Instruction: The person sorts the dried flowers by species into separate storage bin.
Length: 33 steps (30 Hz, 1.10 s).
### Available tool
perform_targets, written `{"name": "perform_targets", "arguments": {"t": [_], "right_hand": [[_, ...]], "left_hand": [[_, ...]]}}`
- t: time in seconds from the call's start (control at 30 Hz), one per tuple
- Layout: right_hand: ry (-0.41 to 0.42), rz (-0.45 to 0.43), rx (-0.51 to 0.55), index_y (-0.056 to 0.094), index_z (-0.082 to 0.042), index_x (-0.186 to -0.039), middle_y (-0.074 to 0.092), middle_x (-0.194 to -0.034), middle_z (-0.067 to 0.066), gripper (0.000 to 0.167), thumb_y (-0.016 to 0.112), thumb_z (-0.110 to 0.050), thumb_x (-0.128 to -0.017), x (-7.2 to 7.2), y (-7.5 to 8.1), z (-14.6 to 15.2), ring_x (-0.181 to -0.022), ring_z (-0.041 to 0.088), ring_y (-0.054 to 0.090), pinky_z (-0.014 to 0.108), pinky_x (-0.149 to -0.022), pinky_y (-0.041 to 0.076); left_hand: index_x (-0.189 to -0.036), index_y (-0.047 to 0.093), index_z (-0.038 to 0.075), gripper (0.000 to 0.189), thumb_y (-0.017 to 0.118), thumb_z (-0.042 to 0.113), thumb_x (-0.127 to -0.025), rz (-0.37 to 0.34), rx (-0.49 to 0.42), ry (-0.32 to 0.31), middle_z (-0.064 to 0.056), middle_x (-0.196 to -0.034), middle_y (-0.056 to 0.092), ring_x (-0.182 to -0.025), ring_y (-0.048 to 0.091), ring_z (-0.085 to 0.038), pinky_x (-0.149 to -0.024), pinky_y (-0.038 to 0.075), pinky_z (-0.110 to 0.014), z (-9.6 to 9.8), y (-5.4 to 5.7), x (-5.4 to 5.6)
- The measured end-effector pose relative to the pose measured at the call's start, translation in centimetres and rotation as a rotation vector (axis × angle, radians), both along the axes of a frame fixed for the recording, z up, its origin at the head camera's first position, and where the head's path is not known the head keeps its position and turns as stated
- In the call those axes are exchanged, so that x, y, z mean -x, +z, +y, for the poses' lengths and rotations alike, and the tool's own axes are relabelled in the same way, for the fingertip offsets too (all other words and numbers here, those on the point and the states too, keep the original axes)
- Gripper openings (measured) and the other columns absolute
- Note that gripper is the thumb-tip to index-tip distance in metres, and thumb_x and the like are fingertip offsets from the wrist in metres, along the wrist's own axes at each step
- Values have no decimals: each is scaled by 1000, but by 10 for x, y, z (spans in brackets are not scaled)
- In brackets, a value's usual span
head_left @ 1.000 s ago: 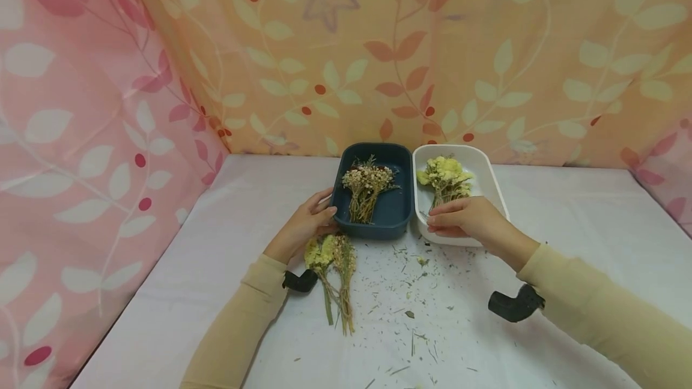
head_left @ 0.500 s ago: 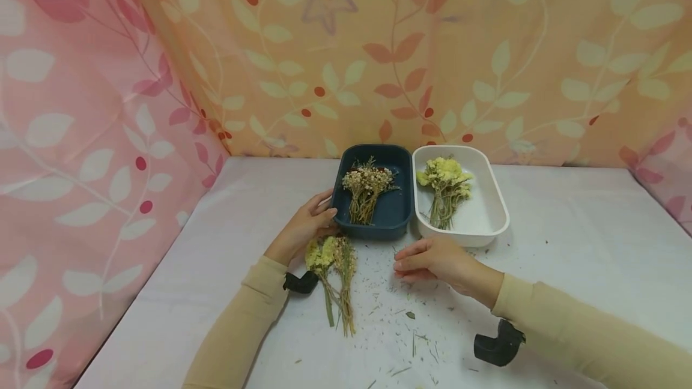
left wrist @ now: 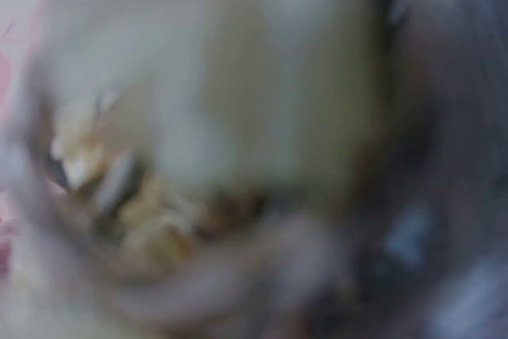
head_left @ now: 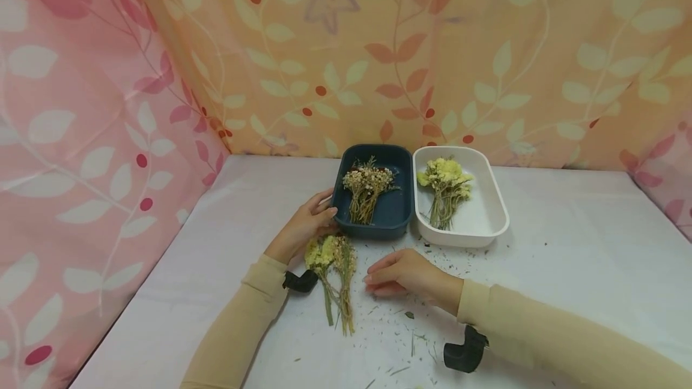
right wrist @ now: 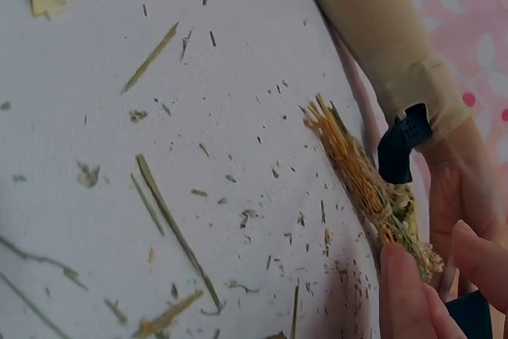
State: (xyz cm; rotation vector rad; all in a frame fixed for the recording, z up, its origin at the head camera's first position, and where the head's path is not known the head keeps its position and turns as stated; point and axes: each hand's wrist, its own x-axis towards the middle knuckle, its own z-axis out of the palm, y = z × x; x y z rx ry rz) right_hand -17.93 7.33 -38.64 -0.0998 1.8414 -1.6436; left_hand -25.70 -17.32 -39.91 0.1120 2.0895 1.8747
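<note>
My left hand (head_left: 305, 226) rests against the left side of a dark blue tray (head_left: 397, 212), its fingertips at the rim and wall. In the tray lies a bunch of small cream dried flowers (head_left: 367, 185). Just below that hand lie a yellow dried flower bunch (head_left: 320, 254) and a tan dried flower bunch (head_left: 346, 269), side by side, stems toward me. My right hand (head_left: 413, 275) hovers to their right, fingers loosely bent and holding nothing. In the right wrist view its fingers (right wrist: 403, 287) appear beside the bunches. The left wrist view is mostly blurred.
A white tray (head_left: 486, 215) touches the blue tray's right side and holds a yellow dried flower bunch (head_left: 446, 182). Stem bits (right wrist: 171, 224) and crumbs litter the white tabletop in front. Patterned fabric walls (head_left: 459, 65) stand behind and at the sides.
My right hand has left the white tray, where it was over the yellow bunch, and moved left and nearer to me, toward the bunches on the table. My left hand has stayed in place.
</note>
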Motion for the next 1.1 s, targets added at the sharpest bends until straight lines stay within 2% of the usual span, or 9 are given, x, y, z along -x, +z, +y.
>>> {"name": "perform_targets", "arguments": {"t": [0.33, 0.6, 0.87, 1.1], "right_hand": [[-19, -83, 21, 72, 8, -108, 77, -94, 16, 26, 74, -8, -88, -4, -12, -12, -81, 14, 75, 27, -77, 62], [-11, -131, 17, 74, 6, -107, 77, -88, 15, 26, 76, -11, -88, -6, -12, -20, -73, 11, 74, 26, -73, 62], [-15, -153, -35, 76, 3, -106, 77, -84, 13, 27, 76, -18, -88, -5, -11, -29, -68, 13, 74, 28, -71, 63], [21, -155, -59, 78, 1, -100, 76, -75, 9, 24, 77, -20, -87, -6, -14, -37, -64, 11, 73, 28, -67, 63]], "left_hand": [[-159, 24, 31, 60, 51, 23, -106, -8, 12, 7, -11, -167, 16, -143, 41, -37, -112, 45, -52, 1, -1, 1], [-159, 24, 30, 60, 51, 22, -106, 10, 5, -6, -11, -167, 18, -144, 40, -37, -112, 44, -52, 0, -1, 0], [-159, 24, 31, 61, 52, 23, -105, 2, 1, -2, -11, -167, 17, -145, 39, -37, -111, 45, -53, 2, -1, 1], [-159, 24, 30, 61, 52, 22, -105, -3, 2, 8, -11, -167, 17, -143, 42, -37, -111, 45, -52, 0, 0, -1]]}}
